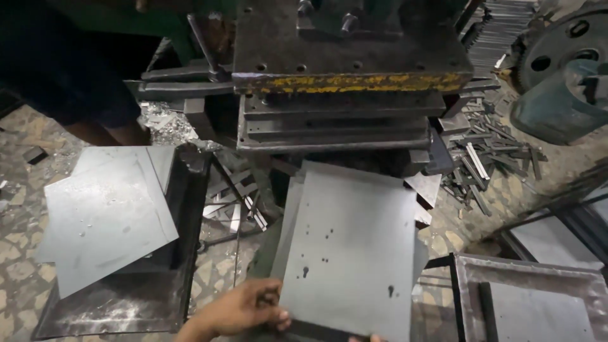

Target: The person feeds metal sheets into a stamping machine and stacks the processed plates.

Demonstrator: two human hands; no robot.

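Left hand (237,310) fingers pinching steel sheet's (348,253) near-left edge, right fingers (373,339) barely visible, grip unclear

A flat grey metal sheet (351,253), rectangular and speckled with dark spots, lies lengthwise at centre, its far edge under the press, its near-left corner gripped.

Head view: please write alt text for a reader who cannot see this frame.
A person's left hand grips the near edge of a grey metal sheet lying atop a stack that runs toward a heavy press with a worn yellow-painted edge. Only a fingertip of the right hand shows at the bottom. More sheets lie left; cut metal strips are scattered right.
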